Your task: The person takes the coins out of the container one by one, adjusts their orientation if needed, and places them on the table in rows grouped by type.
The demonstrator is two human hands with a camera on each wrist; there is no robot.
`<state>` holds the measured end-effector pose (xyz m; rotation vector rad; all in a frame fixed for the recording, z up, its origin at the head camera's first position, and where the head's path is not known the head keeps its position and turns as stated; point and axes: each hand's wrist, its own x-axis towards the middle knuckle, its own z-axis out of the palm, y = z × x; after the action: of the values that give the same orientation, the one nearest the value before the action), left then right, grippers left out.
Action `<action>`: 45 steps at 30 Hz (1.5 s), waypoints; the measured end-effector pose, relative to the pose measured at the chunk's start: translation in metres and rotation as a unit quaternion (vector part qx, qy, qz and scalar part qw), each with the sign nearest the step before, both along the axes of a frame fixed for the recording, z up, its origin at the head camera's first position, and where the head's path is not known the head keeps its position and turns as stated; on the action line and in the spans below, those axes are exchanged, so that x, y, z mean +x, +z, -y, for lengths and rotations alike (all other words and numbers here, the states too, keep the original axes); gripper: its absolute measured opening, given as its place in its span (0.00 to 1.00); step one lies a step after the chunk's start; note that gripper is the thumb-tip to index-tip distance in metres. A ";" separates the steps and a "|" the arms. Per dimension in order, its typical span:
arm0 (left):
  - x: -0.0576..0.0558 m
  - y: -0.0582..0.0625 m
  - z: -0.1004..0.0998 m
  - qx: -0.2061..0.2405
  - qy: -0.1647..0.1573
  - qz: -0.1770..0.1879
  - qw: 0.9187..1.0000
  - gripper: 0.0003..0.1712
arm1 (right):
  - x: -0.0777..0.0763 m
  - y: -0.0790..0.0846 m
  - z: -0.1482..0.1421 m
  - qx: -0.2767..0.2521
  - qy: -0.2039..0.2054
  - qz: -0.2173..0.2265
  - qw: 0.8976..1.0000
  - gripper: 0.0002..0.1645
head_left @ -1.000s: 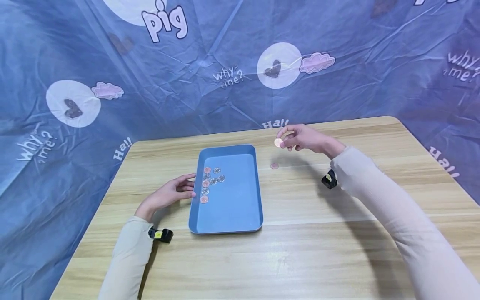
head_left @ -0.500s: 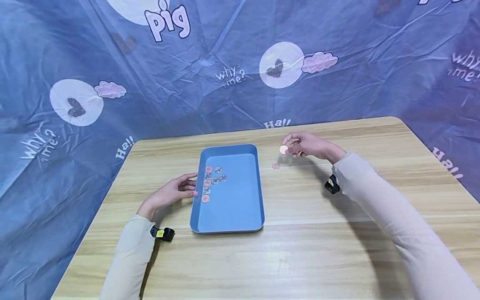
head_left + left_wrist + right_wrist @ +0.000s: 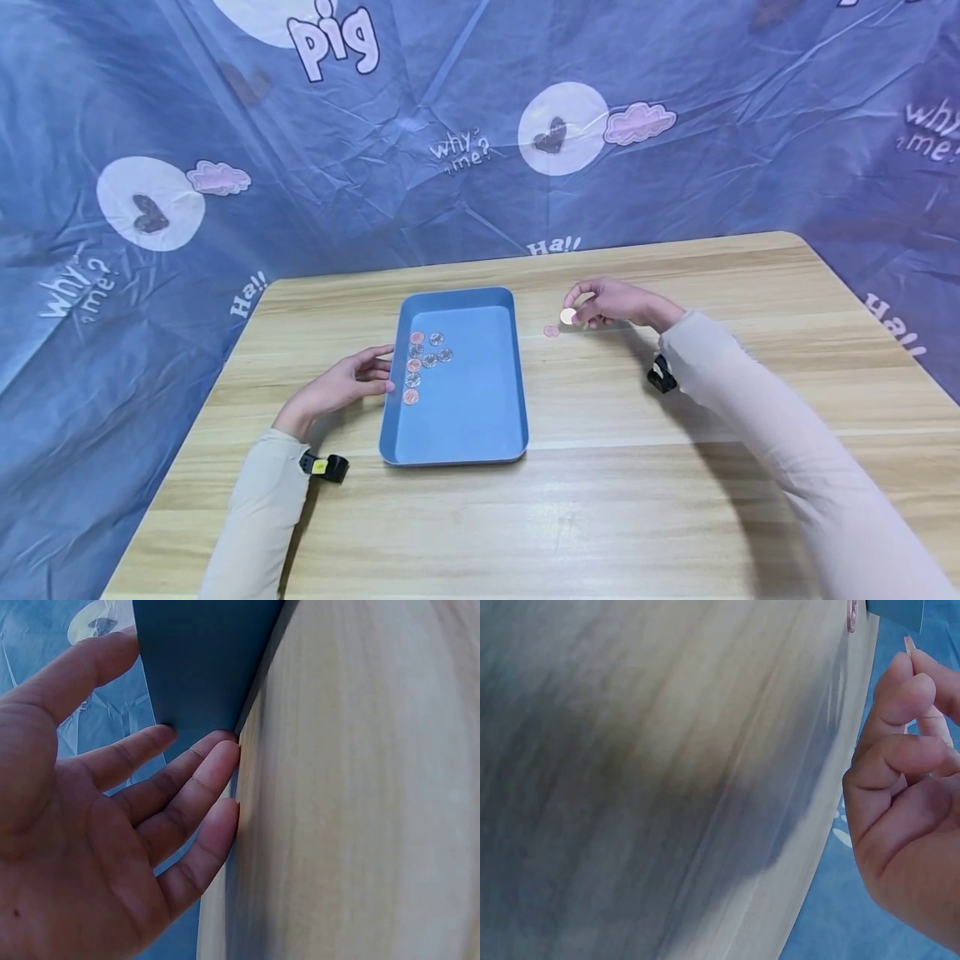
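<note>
A shallow blue tray (image 3: pixel 465 425) lies on the table, with several copper-coloured coins (image 3: pixel 411 397) and silver-coloured coins (image 3: pixel 446 355) along its left side. My left hand (image 3: pixel 343 388) rests against the tray's left wall; in the left wrist view its fingers (image 3: pixel 206 780) are extended, tips at the wall and tabletop. Right of the tray, my right hand (image 3: pixel 613 302) pinches a coin (image 3: pixel 567 317) between thumb and index finger. That coin shines pale in the head view and shows a thin coppery edge in the right wrist view. Just left of and below it, another copper-coloured coin (image 3: pixel 551 331) lies flat.
The wooden table (image 3: pixel 600 517) ends at the back against a blue printed cloth (image 3: pixel 375 167), which also hangs along both sides. A black wrist device (image 3: pixel 326 467) sits at the left sleeve, and another black device (image 3: pixel 662 375) at the right.
My right hand has come down towards the tabletop with its coin, close to the copper-coloured coin lying there. The left hand and the tray have stayed in place.
</note>
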<state>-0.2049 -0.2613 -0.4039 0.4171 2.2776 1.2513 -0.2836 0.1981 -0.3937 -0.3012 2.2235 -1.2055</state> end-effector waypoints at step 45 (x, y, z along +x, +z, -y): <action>-0.001 -0.001 -0.001 0.001 -0.001 0.001 1.000 0.44 | 0.004 -0.011 0.014 0.101 0.045 -0.073 0.991 0.11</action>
<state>-0.2064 -0.2605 -0.4050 0.4197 2.2741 1.2531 -0.2801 0.1846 -0.4051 -0.4141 2.4073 -0.9292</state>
